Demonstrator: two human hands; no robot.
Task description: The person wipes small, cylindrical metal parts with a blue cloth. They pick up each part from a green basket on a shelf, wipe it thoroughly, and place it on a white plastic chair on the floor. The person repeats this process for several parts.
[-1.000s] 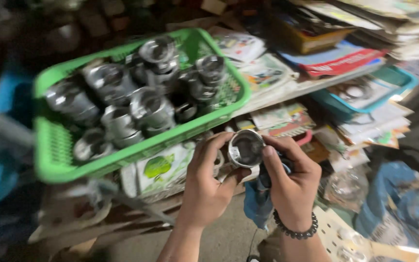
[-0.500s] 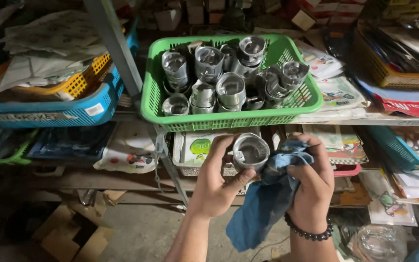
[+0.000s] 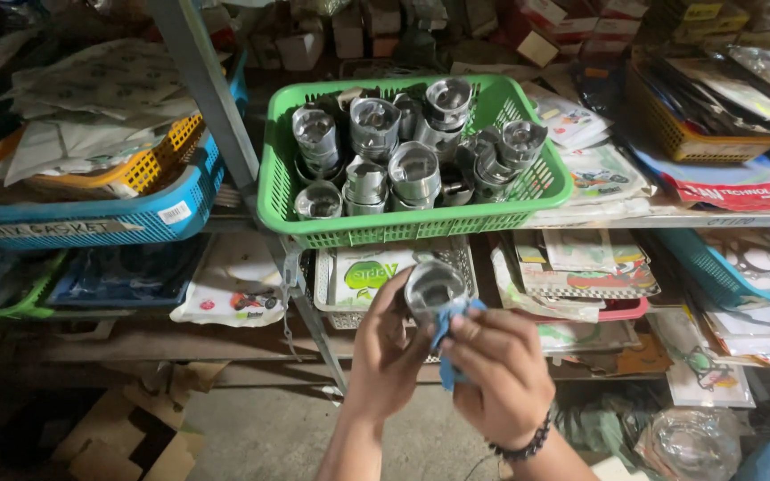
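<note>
Below the green basket (image 3: 331, 227) of metal pistons on the shelf, the left hand (image 3: 385, 352) fingers grip a metal piston (image 3: 434, 287) while the right hand (image 3: 501, 379) fingers press a blue cloth (image 3: 449, 322) against its side.

Dim, cluttered metal shelving (image 3: 211, 98) holds plastic baskets above a dusty concrete floor (image 3: 260, 432) with cardboard scraps (image 3: 126, 436).
</note>
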